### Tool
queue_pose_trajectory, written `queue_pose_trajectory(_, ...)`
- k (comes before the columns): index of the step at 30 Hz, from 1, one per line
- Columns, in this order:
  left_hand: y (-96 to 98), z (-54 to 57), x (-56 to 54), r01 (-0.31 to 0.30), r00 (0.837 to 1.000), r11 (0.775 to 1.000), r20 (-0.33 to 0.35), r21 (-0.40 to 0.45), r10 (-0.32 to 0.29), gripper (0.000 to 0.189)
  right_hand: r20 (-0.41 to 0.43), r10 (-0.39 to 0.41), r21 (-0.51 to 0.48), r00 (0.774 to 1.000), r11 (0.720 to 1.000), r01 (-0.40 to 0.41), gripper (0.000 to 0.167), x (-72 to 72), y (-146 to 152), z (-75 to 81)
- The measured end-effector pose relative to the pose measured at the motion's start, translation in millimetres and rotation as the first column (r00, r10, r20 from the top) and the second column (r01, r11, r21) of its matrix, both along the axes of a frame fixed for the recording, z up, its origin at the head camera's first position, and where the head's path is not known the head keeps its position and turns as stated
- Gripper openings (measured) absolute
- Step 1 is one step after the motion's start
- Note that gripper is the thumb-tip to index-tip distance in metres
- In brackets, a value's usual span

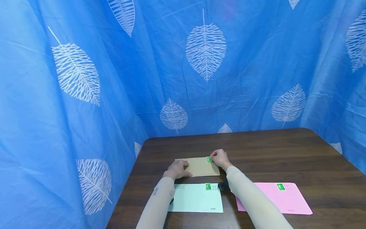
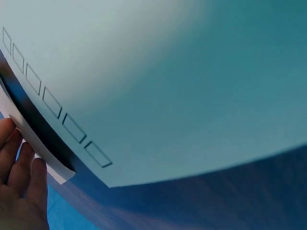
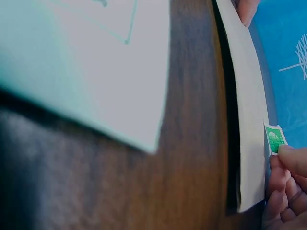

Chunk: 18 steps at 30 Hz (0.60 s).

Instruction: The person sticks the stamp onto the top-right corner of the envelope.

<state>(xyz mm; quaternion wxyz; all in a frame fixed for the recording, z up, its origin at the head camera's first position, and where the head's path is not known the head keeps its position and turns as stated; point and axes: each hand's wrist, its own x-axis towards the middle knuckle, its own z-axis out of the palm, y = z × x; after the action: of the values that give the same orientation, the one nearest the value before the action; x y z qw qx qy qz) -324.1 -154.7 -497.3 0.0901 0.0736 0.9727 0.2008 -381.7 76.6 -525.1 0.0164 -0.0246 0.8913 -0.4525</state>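
A tan envelope (image 1: 197, 166) lies flat near the middle of the table. My left hand (image 1: 176, 169) rests on its left end, thumb apart from the fingers; the left wrist view shows the fingers (image 2: 37, 184) at the envelope's edge. At the upper right corner, my right hand (image 1: 220, 159) pinches a small green stamp (image 3: 275, 139) between thumb and fingertips. The stamp stands tilted up from the paper in the right wrist view. Whether its lower edge sticks to the envelope, I cannot tell.
A mint-green envelope (image 1: 195, 200) bearing a green stamp lies nearer, below both forearms. To the right, a pink envelope (image 1: 286, 200), also stamped, is partly covered by the right sleeve (image 1: 251, 200). Blue leaf-patterned cloth (image 1: 246, 63) hangs around the brown wooden table (image 1: 274, 152).
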Motion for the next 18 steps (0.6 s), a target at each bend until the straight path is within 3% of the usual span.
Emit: queue_pose_trajectory(18,2.1,0.6,0.2,-0.038,0.999,0.999,0.022,-0.006,0.038,0.061,-0.033,-0.003,0.035,0.999,0.999,0.005,0.021,1.1,-7.5,-0.6)
